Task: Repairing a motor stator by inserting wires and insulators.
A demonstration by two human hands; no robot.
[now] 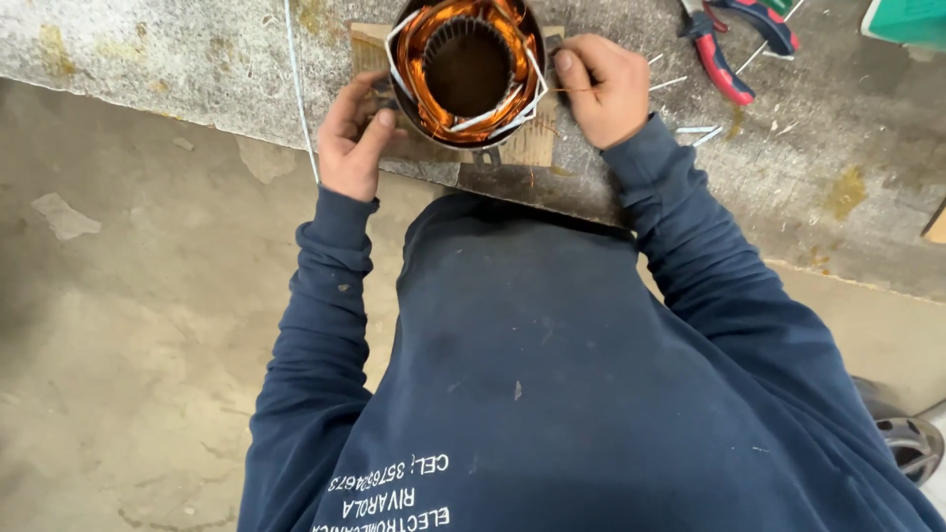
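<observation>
Both hands flank the work: your left hand [349,138] cups the outer wall of the motor stator [466,69], fingers curled against the housing, evidently to keep it from turning or sliding, while your right hand [603,87] sits at the opposite rim with thumb and fingertips pinched together on what looks like a fine copper wire [564,91] running toward the coils. Largest first: the grey, stained workbench [818,177] carries everything, and you stand close against its edge, so the piece lies within short reach. The stator rests bore-up on a scrap of cardboard [532,146], probably as padding under it. Its copper windings [424,39] ring the dark slotted bore, with white insulating sleeves [537,84] threaded across them. Red-and-blue-handled pliers [724,54] lie well apart to your right, beside short white sleeve offcuts [698,129]. Whether the wire is under tension cannot be told.
</observation>
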